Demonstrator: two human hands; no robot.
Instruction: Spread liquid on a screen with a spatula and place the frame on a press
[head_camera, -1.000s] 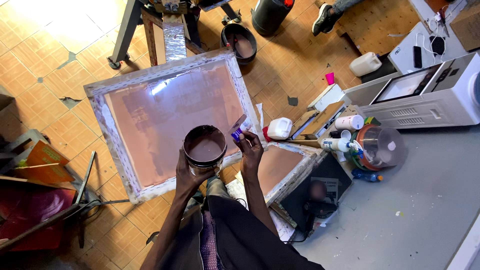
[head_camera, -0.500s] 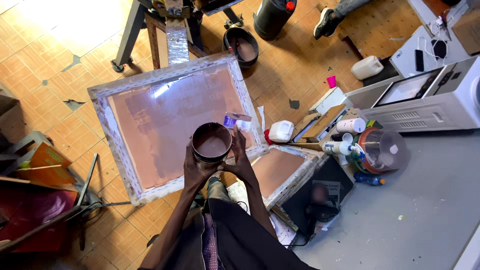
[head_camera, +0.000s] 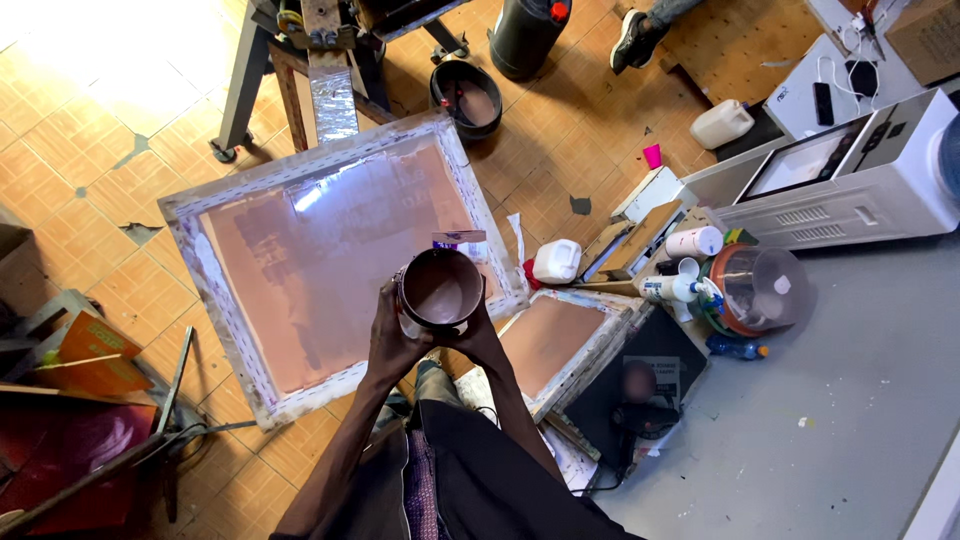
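Observation:
I hold a round open tub (head_camera: 441, 288) of brownish-pink paste in front of me with both hands. My left hand (head_camera: 393, 345) wraps its left side and my right hand (head_camera: 482, 338) cups its right side and underside. A small purple-and-white card or scraper (head_camera: 458, 239) sticks up at the tub's far rim. Below the tub on the tiled floor lies a large screen-printing frame (head_camera: 210, 280) with pinkish mesh and a white-taped border. A smaller frame (head_camera: 590, 345) lies to its right.
A dark bucket (head_camera: 466, 97) and a black drum (head_camera: 525, 35) stand beyond the big frame, by a metal stand (head_camera: 300, 60). Right: white jugs (head_camera: 557, 262), bottles, a clear lidded tub (head_camera: 755, 288), a white machine (head_camera: 850, 180) and a grey surface (head_camera: 850, 420). Another person's shoe (head_camera: 632, 38) shows at top.
My right hand has moved from the purple item above the tub down onto the tub's right side. The tub now sits higher and nearer the frame's right edge.

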